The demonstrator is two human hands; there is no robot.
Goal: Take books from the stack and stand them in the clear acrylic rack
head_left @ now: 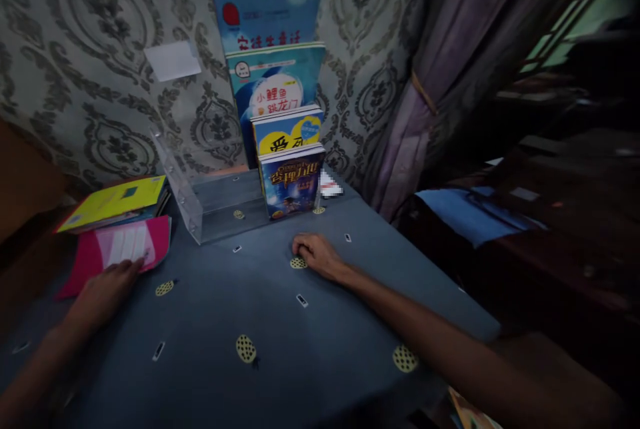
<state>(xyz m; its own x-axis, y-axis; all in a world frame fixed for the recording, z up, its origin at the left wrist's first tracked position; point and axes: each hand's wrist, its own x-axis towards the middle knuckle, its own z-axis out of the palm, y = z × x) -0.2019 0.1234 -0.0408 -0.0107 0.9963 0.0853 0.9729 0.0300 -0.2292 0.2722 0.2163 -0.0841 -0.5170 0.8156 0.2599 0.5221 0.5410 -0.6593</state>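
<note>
Left hand (pixel 107 284): flat, open, fingertips touching pink booklet (pixel 120 248).
Right hand (pixel 315 254): loosely curled, empty, resting on blue tablecloth (pixel 280 322).

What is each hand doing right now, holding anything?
Left hand: open, fingers resting on the pink booklet, not gripping it.
Right hand: loosely curled, resting on the blue tablecloth, holding nothing.

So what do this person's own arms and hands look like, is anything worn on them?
Both are bare. The left hand and right hand show no gloves, and no rings or watch can be made out in the dim light. Both forearms are uncovered as far as the picture shows, with no sleeve in view.
</note>
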